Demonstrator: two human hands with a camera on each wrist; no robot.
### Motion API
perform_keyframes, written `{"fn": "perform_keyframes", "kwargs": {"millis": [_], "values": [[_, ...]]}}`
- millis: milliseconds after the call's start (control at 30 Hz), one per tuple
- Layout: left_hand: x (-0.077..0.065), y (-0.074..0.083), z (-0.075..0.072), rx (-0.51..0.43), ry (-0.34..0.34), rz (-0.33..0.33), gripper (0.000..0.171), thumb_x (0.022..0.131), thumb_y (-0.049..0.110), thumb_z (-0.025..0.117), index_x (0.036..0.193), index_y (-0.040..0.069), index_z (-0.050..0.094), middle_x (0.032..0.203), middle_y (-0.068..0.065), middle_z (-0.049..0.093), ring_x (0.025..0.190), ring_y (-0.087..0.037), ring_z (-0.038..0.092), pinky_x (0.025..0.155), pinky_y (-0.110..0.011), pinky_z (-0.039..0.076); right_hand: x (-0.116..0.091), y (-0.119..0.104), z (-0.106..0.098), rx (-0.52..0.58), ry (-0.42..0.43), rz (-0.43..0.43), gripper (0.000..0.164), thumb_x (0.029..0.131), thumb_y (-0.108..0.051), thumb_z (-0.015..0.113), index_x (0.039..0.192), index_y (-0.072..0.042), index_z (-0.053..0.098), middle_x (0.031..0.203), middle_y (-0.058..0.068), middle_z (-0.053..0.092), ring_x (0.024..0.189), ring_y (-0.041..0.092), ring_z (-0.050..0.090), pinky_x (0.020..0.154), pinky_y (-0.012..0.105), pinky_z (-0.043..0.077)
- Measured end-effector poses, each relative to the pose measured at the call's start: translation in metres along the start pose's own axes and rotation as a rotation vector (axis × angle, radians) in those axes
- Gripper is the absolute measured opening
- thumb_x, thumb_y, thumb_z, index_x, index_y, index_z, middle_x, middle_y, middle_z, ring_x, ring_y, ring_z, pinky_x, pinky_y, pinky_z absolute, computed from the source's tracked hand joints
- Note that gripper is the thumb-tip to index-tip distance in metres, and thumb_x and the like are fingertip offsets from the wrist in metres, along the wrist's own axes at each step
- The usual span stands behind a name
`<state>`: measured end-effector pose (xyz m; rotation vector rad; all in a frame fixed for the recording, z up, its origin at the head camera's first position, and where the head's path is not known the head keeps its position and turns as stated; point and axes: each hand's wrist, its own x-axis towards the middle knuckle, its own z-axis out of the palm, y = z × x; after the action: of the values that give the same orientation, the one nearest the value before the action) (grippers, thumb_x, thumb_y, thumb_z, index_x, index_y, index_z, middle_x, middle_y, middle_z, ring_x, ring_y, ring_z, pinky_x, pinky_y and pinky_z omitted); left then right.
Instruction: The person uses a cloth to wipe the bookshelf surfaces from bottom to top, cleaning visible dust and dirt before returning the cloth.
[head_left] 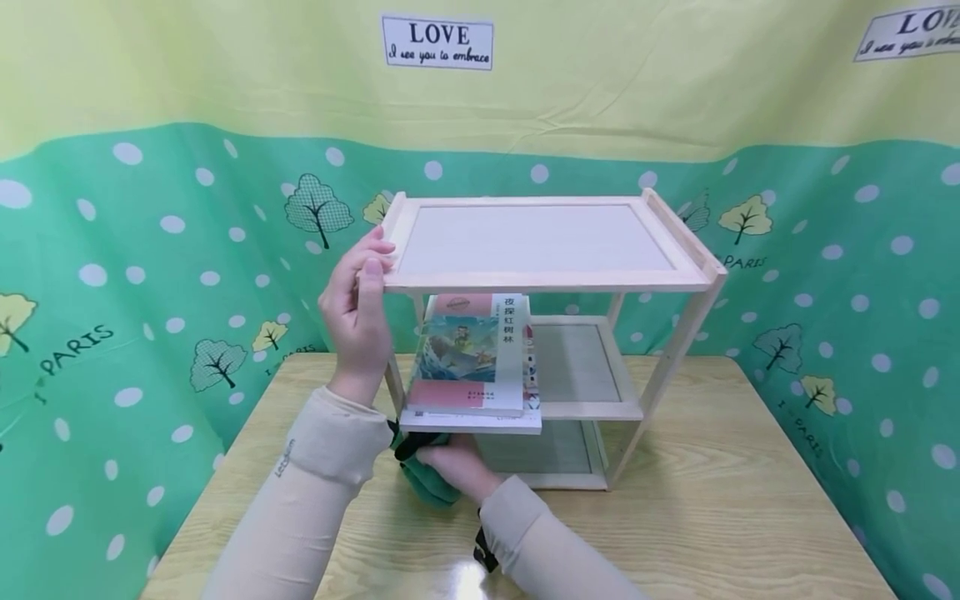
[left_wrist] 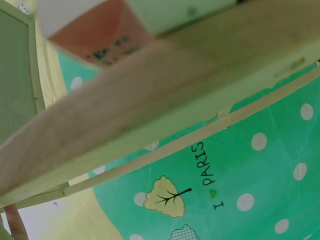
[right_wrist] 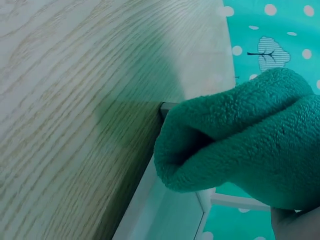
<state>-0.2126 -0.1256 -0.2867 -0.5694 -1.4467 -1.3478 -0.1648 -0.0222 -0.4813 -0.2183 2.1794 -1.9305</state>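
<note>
A three-tier pale wooden shelf (head_left: 551, 282) stands on the table. My left hand (head_left: 358, 304) grips the left front corner of its top tier, thumb in front and fingers over the side rail. In the left wrist view one fingertip (left_wrist: 16, 223) shows beside the wooden frame (left_wrist: 150, 95). Low at the shelf's left front leg, my right hand (head_left: 459, 467) holds a folded green cloth (head_left: 429, 485). The right wrist view shows this fluffy cloth (right_wrist: 240, 140) bunched by the shelf's bottom frame, with part of the right hand (right_wrist: 297, 225) at the edge.
A stack of books (head_left: 472, 354) lies on the left of the middle tier, its front overhanging the tier's edge. The wood-grain table (head_left: 720, 467) spreads around the shelf. Behind hangs a green and yellow printed curtain (head_left: 225, 208).
</note>
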Motion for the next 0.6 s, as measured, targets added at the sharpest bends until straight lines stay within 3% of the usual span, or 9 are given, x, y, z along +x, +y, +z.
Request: {"fn": "perform_keyframes", "kwargs": {"millis": [167, 333, 533, 600], "values": [[-0.002, 0.001, -0.001, 0.016, 0.0, -0.026, 0.029, 0.093, 0.015, 0.048, 0.084, -0.011, 0.058, 0.102, -0.026, 0.069, 0.124, -0.025, 0.062, 0.108, -0.041, 0.05, 0.0, 0.019, 0.001, -0.124, -0.024, 0.03, 0.084, 0.071, -0.006, 0.068, 0.149, -0.003, 0.037, 0.147, 0.013, 0.049, 0.123, 0.022, 0.05, 0.113, 0.041, 0.037], [-0.004, 0.001, -0.002, 0.021, -0.007, -0.039, 0.029, 0.094, 0.015, 0.048, 0.084, -0.011, 0.058, 0.103, -0.025, 0.069, 0.125, -0.026, 0.061, 0.108, -0.039, 0.05, -0.003, 0.036, -0.002, -0.211, -0.07, 0.001, 0.084, 0.075, -0.009, 0.068, 0.151, -0.005, 0.033, 0.148, 0.015, 0.048, 0.119, 0.021, 0.051, 0.106, 0.038, 0.041], [-0.004, 0.001, -0.002, 0.01, -0.005, -0.02, 0.028, 0.094, 0.013, 0.048, 0.084, -0.011, 0.057, 0.103, -0.026, 0.069, 0.125, -0.028, 0.061, 0.108, -0.04, 0.05, -0.009, 0.045, -0.004, -0.294, -0.079, -0.053, 0.069, 0.079, -0.017, 0.068, 0.141, -0.002, 0.043, 0.126, 0.015, 0.063, 0.101, 0.017, 0.058, 0.086, 0.03, 0.051], [-0.002, 0.001, -0.002, 0.008, -0.002, -0.018, 0.028, 0.094, 0.014, 0.049, 0.084, -0.011, 0.058, 0.103, -0.026, 0.069, 0.125, -0.026, 0.061, 0.108, -0.041, 0.05, -0.011, 0.045, -0.003, -0.292, -0.072, -0.055, 0.069, 0.08, -0.017, 0.068, 0.142, -0.001, 0.042, 0.125, 0.015, 0.063, 0.101, 0.017, 0.059, 0.087, 0.031, 0.052]]}}
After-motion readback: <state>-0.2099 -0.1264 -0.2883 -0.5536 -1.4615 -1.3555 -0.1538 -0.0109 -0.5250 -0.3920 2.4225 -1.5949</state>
